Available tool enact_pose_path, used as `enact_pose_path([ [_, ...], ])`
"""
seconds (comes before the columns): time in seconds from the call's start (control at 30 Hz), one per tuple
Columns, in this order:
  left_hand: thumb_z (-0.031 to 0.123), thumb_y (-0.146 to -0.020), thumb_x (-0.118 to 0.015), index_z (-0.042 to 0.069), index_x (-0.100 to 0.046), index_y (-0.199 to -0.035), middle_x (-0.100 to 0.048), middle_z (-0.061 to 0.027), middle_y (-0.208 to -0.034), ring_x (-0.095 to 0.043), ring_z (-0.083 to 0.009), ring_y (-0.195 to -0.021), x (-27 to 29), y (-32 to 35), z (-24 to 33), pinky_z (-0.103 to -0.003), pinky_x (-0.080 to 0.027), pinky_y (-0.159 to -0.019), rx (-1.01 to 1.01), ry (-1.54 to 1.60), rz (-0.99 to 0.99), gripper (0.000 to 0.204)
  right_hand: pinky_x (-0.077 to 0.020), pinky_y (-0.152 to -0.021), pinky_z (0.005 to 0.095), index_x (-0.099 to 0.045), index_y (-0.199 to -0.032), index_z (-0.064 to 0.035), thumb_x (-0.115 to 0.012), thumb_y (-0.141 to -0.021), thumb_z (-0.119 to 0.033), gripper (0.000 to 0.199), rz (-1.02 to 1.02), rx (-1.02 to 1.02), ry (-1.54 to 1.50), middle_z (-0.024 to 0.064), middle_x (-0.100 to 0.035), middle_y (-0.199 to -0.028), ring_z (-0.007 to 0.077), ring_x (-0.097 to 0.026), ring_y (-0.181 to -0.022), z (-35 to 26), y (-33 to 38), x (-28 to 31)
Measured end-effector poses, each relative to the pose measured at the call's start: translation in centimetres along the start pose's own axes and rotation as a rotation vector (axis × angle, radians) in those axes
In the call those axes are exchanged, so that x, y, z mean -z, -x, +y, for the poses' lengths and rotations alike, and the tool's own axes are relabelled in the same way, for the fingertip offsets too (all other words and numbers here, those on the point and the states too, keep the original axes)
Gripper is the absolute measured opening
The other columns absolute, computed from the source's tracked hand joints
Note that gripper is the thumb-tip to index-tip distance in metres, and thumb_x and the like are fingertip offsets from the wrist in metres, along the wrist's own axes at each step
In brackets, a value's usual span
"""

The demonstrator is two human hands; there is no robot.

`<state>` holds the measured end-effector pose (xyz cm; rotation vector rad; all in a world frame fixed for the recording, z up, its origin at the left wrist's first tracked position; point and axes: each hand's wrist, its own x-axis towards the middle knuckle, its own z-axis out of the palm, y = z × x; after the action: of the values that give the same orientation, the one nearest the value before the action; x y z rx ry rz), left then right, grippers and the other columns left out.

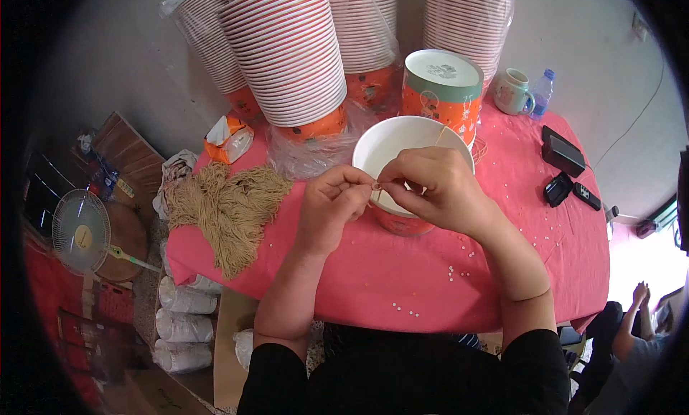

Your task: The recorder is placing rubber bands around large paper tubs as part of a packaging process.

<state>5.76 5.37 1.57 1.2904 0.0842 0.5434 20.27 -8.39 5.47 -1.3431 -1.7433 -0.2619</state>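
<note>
Over the near rim of a white-lined paper bucket (pixel 380 138) with an orange outside, my two hands meet fingertip to fingertip. My left hand (pixel 331 205) pinches a thin tan cord (pixel 376 187) between thumb and forefinger. From the other side, my right hand (pixel 438 189) pinches the same cord, its fingers curled. A loop seems to show between the fingertips, though it is too small to make out fully. Another stretch of cord crosses the bucket's far inner wall. A thick bundle of tan cords (pixel 240 207) lies to the left of my hands.
Tall stacks of nested paper buckets (pixel 287 56) in plastic stand behind. A green-and-orange bucket (pixel 443 92), mug (pixel 512 92) and bottle (pixel 543 92) are at the back right. Small white bits (pixel 459 273) dot the pink tablecloth (pixel 373 286). Another person (pixel 646 336) sits at right.
</note>
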Motion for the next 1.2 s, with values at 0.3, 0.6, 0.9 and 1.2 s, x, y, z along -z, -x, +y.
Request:
enact_pose_path([
  [0.3,-0.001,-0.086,-0.067,-0.002,-0.066,-0.093,-0.05,0.0102,-0.067,-0.039,0.0026,-0.058,-0.6,0.1,-0.3,-0.016,-0.03,-0.051,-0.278,-0.529,0.111,0.006,-0.0473,-0.053,0.0343,-0.061,-0.083,-0.0039,-0.067,-0.074,0.0,0.011,-0.053,-0.046,0.132,0.008,-0.061,-0.065,0.0243,-0.062,-0.058,0.2,0.2,0.2],
  [0.6,-0.001,-0.087,-0.067,-0.002,-0.067,-0.092,-0.046,0.011,-0.063,-0.037,0.0026,-0.057,-0.8,0.1,-0.2,-0.016,-0.028,-0.051,-0.332,-0.583,0.134,0.005,-0.0449,-0.05,0.036,-0.058,-0.079,-0.0047,-0.065,-0.071,0.001,0.012,-0.003,-0.096,0.199,0.0084,-0.057,-0.061,0.0256,-0.059,-0.054,0.9,0.4,0.4],
  [0.9,-0.001,-0.085,-0.068,-0.001,-0.066,-0.086,-0.053,0.0082,-0.062,-0.043,0.003,-0.059,-1.1,0.7,0.1,-0.016,-0.035,-0.053,-0.283,-0.521,0.074,0.002,-0.0456,-0.052,0.0387,-0.058,-0.082,-0.005,-0.064,-0.071,-0.001,0.013,-0.036,-0.082,0.276,0.0105,-0.058,-0.062,0.0296,-0.061,-0.057,1.1,0.5,0.1],
  [1.2,-0.002,-0.085,-0.066,-0.001,-0.066,-0.088,-0.064,0.0,-0.079,-0.053,-0.0009,-0.07,0.8,0.5,1.0,-0.018,-0.042,-0.062,-0.286,-0.489,-0.154,0.003,-0.0471,-0.057,0.0408,-0.058,-0.086,-0.006,-0.067,-0.075,-0.002,0.014,-0.046,0.035,0.256,0.0104,-0.061,-0.069,0.0306,-0.063,-0.064,0.7,0.1,0.7],
])
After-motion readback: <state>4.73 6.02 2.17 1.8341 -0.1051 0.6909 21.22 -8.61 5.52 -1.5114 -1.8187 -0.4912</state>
